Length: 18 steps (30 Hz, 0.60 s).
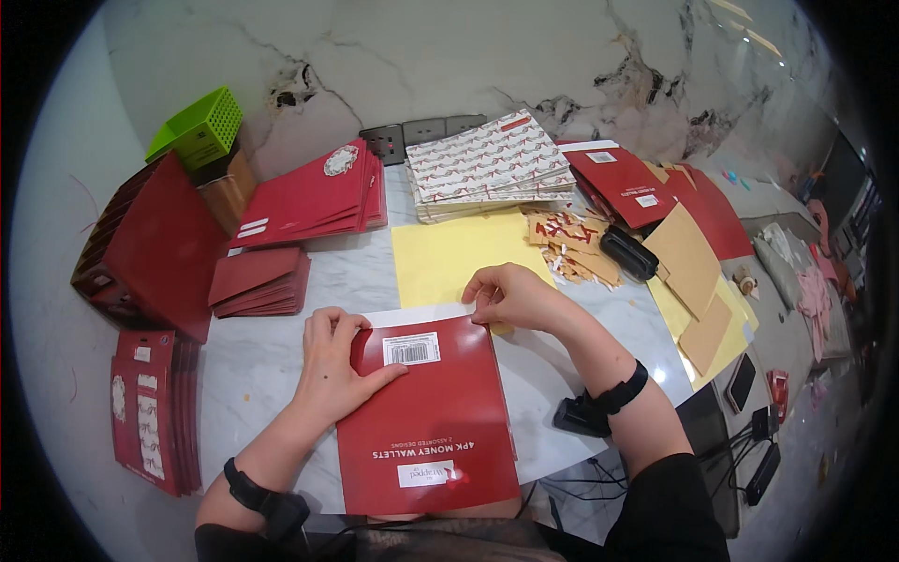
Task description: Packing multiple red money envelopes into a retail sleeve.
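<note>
A red printed card folder [428, 407] with a barcode sticker and a white strip [414, 315] along its far edge lies before me. My left hand [340, 369] rests on its far left corner, thumb on the red face beside the barcode, fingers bent over the edge. At the far right corner, my right hand [516, 298] pinches the edge by the white strip between thumb and fingers. Just beyond lies a yellow sheet [463, 253], partly under the strip. Whatever lies inside or under the folder is mostly hidden.
Red envelopes [263, 281] and larger red cards [302, 200] are stacked left, beside a red box [154, 242] and packaged sets [144, 414]. Patterned white wallets [491, 165] stand at the back. Right are paper scraps [576, 246], a black case [628, 253], tan envelopes [685, 260] and red folders [618, 183].
</note>
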{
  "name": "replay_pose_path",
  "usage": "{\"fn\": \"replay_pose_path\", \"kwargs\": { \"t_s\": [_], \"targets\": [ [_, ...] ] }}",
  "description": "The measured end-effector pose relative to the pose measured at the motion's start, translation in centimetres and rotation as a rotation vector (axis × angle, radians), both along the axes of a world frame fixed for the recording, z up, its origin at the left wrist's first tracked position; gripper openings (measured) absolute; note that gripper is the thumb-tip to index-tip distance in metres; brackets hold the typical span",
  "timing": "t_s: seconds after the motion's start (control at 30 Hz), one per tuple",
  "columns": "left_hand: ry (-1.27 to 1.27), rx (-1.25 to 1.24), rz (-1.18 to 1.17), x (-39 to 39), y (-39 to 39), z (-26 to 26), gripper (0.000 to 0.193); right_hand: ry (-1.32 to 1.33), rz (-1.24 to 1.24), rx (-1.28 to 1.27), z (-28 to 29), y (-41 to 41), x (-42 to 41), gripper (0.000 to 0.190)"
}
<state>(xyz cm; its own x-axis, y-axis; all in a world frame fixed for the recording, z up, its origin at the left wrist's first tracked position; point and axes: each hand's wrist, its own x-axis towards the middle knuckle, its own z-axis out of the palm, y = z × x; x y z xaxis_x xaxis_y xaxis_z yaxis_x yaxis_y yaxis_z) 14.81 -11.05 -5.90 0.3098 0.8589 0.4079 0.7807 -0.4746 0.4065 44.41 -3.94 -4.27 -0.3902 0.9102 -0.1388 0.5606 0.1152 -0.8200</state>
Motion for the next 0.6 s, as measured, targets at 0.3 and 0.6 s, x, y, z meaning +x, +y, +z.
{"fn": "replay_pose_path", "kwargs": {
  "t_s": [0.3, 0.6],
  "targets": [
    [-0.010, -0.069, -0.058, -0.3, 0.4, 0.2, 0.066, 0.077, 0.070, -0.047, -0.9, 0.6, 0.5, 0.032],
    [0.058, -0.115, -0.102, -0.9, 0.6, -0.2, 0.051, 0.000, 0.075, 0.004, 0.4, -0.1, 0.1, 0.036]
  ]
}}
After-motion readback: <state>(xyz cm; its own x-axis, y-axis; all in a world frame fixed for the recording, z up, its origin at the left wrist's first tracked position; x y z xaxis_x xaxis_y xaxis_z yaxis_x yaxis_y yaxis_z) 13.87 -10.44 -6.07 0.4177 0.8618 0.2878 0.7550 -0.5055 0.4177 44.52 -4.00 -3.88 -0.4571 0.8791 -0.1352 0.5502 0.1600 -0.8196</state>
